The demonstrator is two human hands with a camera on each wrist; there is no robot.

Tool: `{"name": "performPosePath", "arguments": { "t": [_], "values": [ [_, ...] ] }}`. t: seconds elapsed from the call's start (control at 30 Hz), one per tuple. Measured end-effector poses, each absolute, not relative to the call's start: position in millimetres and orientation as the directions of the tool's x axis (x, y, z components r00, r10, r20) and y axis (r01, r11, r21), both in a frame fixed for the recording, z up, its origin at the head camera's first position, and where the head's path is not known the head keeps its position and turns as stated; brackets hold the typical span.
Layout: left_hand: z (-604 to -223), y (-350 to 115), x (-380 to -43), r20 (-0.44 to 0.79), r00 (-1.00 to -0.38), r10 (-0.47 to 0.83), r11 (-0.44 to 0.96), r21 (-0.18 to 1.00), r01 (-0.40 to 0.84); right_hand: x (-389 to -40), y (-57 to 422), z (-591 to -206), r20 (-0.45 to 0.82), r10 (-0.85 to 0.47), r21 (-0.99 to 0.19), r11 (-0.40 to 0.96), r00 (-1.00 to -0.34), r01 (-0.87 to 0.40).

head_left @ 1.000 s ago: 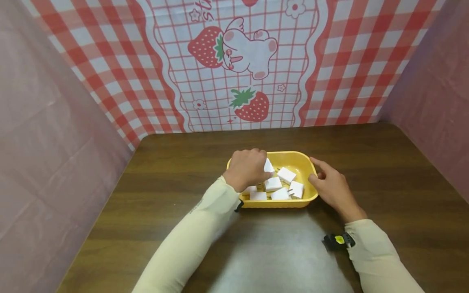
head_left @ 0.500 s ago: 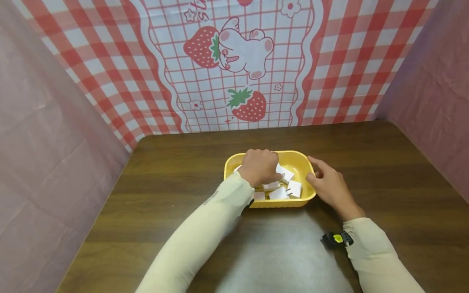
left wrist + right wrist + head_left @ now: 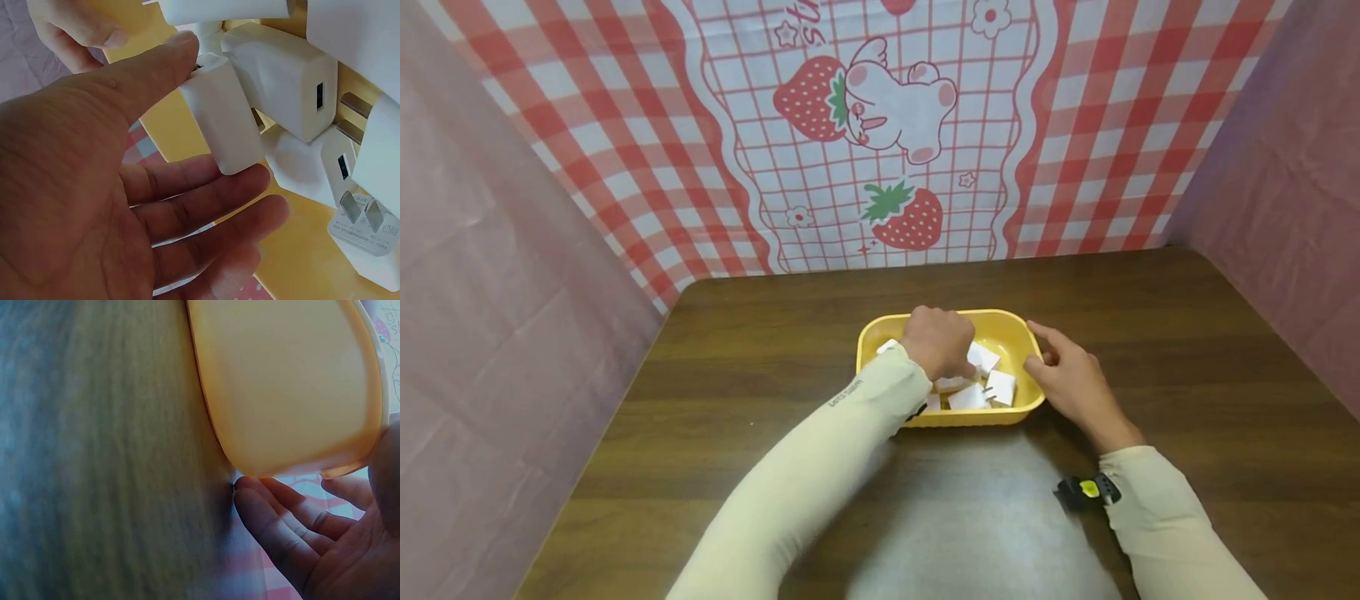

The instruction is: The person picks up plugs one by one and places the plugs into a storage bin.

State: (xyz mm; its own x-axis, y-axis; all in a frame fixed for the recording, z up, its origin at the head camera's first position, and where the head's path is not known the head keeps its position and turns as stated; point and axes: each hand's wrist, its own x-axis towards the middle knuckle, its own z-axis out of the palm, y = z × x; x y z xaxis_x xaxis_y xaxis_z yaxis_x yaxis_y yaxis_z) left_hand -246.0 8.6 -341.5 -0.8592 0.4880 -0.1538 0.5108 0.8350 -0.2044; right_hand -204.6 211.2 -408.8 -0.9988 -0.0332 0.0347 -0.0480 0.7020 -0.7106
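A yellow plastic basket holds several white USB wall chargers, lying loose at different angles. My left hand reaches down into it. The left wrist view shows the left thumb and fingers pinching one white charger by its two ends. Other chargers lie close beside it, some with USB ports or metal prongs showing. My right hand holds the basket's right end, thumb at the rim. In the right wrist view its fingers lie along the outer wall.
The basket stands on a dark wooden table. Behind the table hangs a red-and-white checked cloth with strawberry prints. Pinkish sheets close off both sides.
My left hand has shifted right inside the basket, covering chargers near the middle and uncovering the basket's left end. The right hand stays at the right rim.
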Motion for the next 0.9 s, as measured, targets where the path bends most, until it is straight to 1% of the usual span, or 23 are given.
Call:
{"name": "performPosePath", "arguments": {
  "t": [0.37, 0.63, 0.9],
  "values": [
    [-339, 5, -243, -0.168, -0.864, 0.474, 0.842, -0.202, 0.501, -205, 211, -410, 0.054, -0.031, -0.707, 0.705, -0.998, -0.06],
    [-331, 4, -242, -0.139, -0.864, 0.484, 0.836, -0.219, 0.503, -205, 212, -411, 0.062, -0.021, -0.71, 0.702, -0.998, -0.059],
    [-308, -14, -236, -0.118, -0.869, 0.48, 0.857, -0.149, 0.493, -205, 210, -410, 0.06, -0.022, -0.707, 0.705, -0.998, -0.058]
  ]
}}
